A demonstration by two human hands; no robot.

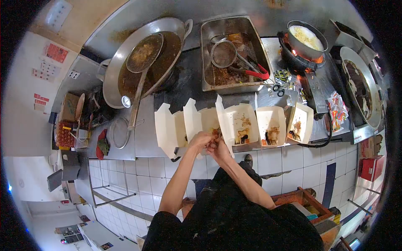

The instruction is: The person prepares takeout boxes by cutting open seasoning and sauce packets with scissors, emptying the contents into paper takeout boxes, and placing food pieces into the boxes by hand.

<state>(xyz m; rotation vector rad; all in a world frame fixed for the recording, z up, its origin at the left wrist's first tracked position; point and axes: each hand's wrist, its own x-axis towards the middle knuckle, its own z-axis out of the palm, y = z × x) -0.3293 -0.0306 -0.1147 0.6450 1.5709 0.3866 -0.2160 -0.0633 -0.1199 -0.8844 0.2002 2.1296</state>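
Note:
Five open paper boxes stand in a row along the counter's front edge. My left hand [201,141] and my right hand [219,149] meet over the front of the second box [207,117] from the left. Both have bent fingers pressed together around something small that I cannot make out. Brown food and dark pieces lie in the third box [243,121], the fourth box [271,121] and the rightmost box [300,121]. The leftmost box [167,129] has its lid raised, and its inside is partly hidden.
Behind the boxes are a large wok [113,75] of dark oil with a strainer [144,52], and a metal tray [205,81] holding a sieve and red-handled tongs [257,74]. A pot [307,39] sits over flames. Scissors [278,90] and packets [337,109] lie rightward.

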